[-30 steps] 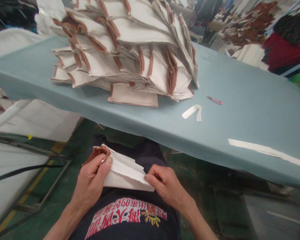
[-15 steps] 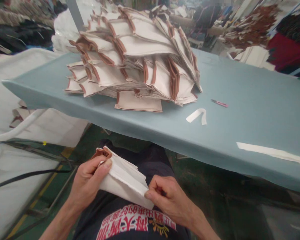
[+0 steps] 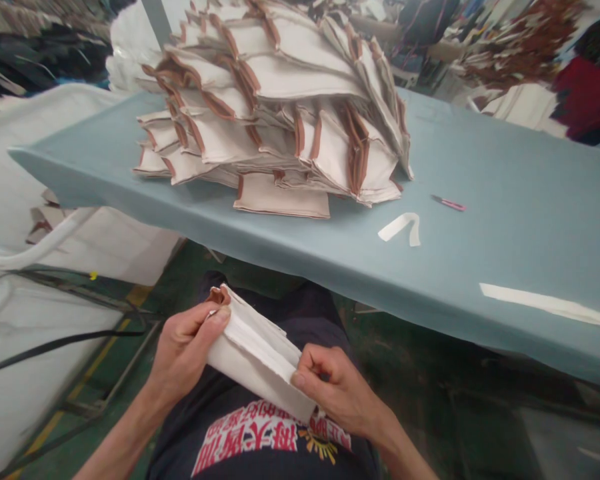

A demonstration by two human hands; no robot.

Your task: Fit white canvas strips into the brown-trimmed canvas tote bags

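Observation:
A folded cream fabric piece (image 3: 257, 351) with brown trim at its far end lies across my lap, below the table edge. My left hand (image 3: 186, 350) pinches its trimmed end, thumb on top. My right hand (image 3: 330, 387) is closed on the near right corner, fingers curled over the raw edge. On the blue-grey table (image 3: 480, 200) above stands a tall stack of similar cream and brown pieces (image 3: 280, 100).
A small white strap loop (image 3: 403, 228), a pink tool (image 3: 449, 203) and a long white strip (image 3: 545, 303) lie on the table to the right of the stack. White bulk bags (image 3: 40, 220) and a metal frame stand on my left. More fabric heaps fill the background.
Both hands kept hold of the piece; the right hand has curled tighter over its corner and the piece sits a little more bunched. The view shifted slightly.

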